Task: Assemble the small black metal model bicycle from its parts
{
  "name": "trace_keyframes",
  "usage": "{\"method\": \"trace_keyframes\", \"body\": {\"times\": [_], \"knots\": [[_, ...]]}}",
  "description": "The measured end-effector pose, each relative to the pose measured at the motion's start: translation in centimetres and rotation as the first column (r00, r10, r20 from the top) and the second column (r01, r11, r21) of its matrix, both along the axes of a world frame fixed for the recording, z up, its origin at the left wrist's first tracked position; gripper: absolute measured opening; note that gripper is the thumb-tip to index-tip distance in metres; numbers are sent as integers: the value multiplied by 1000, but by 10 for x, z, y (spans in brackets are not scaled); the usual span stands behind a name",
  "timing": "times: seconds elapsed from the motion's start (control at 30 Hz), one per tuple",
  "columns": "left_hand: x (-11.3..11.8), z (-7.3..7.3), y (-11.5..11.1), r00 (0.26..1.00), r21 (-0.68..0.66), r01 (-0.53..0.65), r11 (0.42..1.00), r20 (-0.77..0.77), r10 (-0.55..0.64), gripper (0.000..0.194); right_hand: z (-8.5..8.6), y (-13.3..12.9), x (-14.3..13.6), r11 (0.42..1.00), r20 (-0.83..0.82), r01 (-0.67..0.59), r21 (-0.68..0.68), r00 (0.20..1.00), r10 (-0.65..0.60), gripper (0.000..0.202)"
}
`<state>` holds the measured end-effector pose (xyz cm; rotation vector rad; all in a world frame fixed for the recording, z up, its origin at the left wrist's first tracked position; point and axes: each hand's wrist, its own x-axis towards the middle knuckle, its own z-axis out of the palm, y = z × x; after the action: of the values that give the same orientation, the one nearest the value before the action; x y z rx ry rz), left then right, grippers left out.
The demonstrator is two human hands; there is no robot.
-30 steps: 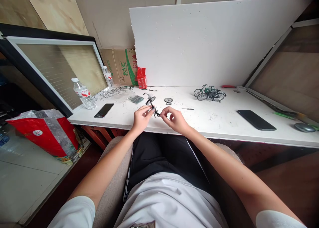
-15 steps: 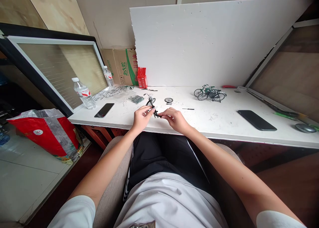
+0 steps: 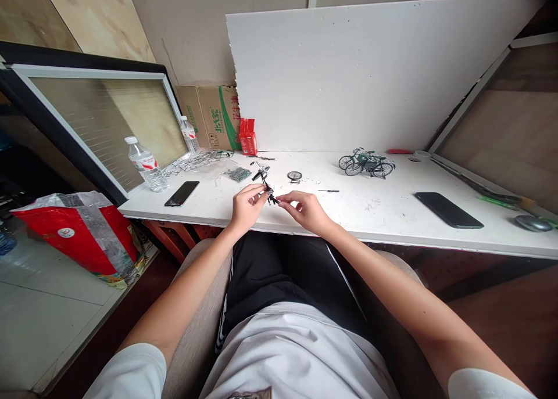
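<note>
Over the counter's (image 3: 383, 213) near edge, the left hand (image 3: 246, 207) and the right hand (image 3: 305, 210) both pinch a small black bicycle frame (image 3: 265, 189), fingers pressed on what seems to be its lower end. Just behind it lie a loose wheel (image 3: 294, 175) and a thin pin (image 3: 328, 190). Toward the far edge stand finished model bicycles (image 3: 367, 163); a phone (image 3: 182, 193) and water bottle (image 3: 146, 163) sit at the left corner, another phone (image 3: 449, 209) to the right.
</note>
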<state>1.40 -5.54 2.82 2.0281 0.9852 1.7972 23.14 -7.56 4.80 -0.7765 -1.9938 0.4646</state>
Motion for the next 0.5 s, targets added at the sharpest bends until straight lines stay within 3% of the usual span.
{"method": "trace_keyframes", "body": {"times": [0.23, 0.5], "knots": [[-3, 7, -6, 971, 340, -10, 940, -221, 90, 25, -7, 3, -2, 1000, -47, 4, 3, 999, -3, 22], [-5, 7, -7, 933, 444, 5, 896, -325, 156, 28, -6, 6, 0, 969, 18, 24, 244, 999, -29, 15]]}}
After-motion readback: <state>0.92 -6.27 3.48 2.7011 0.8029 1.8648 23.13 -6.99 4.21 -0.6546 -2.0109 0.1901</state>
